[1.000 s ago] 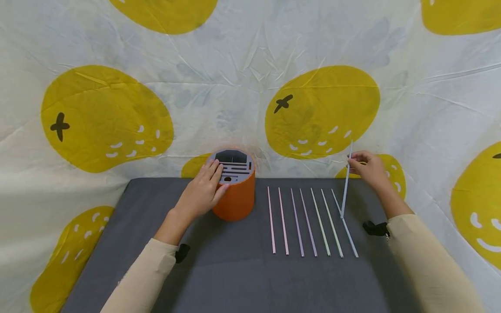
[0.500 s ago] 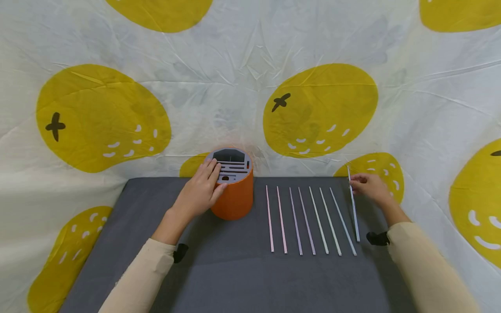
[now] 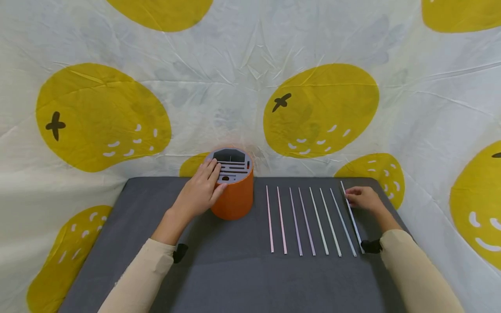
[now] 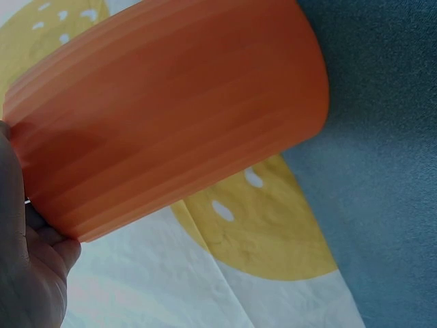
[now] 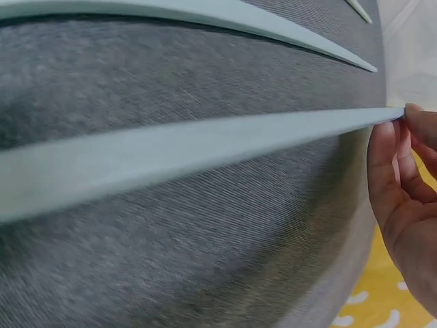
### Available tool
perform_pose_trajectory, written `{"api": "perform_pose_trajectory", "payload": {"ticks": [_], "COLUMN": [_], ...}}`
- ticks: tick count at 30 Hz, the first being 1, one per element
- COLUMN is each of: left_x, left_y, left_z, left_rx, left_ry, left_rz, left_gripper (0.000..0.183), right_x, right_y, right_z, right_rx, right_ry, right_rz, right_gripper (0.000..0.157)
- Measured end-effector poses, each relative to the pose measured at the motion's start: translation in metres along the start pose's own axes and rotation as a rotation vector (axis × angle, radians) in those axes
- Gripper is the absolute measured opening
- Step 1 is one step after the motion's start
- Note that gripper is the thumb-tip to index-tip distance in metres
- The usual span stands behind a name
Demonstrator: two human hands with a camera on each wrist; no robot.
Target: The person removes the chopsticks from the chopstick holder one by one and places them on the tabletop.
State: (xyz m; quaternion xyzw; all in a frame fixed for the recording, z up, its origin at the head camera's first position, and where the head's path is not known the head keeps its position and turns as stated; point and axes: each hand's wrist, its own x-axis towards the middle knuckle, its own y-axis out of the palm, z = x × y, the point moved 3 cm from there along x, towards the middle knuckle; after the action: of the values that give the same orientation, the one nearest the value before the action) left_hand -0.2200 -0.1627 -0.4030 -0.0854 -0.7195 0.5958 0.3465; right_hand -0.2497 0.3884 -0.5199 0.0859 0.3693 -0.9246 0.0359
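Observation:
My left hand (image 3: 199,189) rests on the grey slotted top of an orange cylindrical holder (image 3: 234,202), fingers extended over the top and thumb at its near rim. The holder's orange side (image 4: 171,116) fills much of the left wrist view. At the right, my right hand (image 3: 364,198) pinches a light blue chopstick (image 3: 354,224) near its far end. That chopstick slants low over the table beside a matching blue chopstick (image 3: 343,222). In the right wrist view, thumb and fingertips meet on the held chopstick (image 5: 205,143).
Left of the blue pair lie a pair of light green chopsticks (image 3: 330,221), a purple pair (image 3: 307,221) and a pink pair (image 3: 282,221), roughly parallel. The dark grey table (image 3: 235,269) ends at a fruit-printed white cloth (image 3: 219,104) behind.
My right hand has lowered and brought the blue chopstick from a raised, steep slant down close to the table, right of its match. The left hand has stayed on the holder.

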Motion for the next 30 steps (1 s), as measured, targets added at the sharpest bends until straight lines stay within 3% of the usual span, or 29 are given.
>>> {"api": "perform_pose_trajectory", "payload": {"ticks": [8, 19, 30], "left_x": [0.000, 0.000, 0.000], "left_y": [0.000, -0.001, -0.001], "left_z": [-0.001, 0.000, 0.001], "left_rx": [-0.003, -0.006, -0.009], "left_ry": [-0.001, 0.001, 0.007], "left_rz": [0.009, 0.003, 0.001], "left_gripper": [0.066, 0.066, 0.066], "right_x": [-0.004, -0.008, -0.012], "right_y": [0.012, 0.015, 0.018], "right_z": [-0.013, -0.004, 0.002], "right_rx": [0.021, -0.132, -0.185], "right_ry": [0.112, 0.045, 0.035], "right_rz": [0.001, -0.091, -0.169], "right_gripper": [0.038, 0.028, 0.024]}}
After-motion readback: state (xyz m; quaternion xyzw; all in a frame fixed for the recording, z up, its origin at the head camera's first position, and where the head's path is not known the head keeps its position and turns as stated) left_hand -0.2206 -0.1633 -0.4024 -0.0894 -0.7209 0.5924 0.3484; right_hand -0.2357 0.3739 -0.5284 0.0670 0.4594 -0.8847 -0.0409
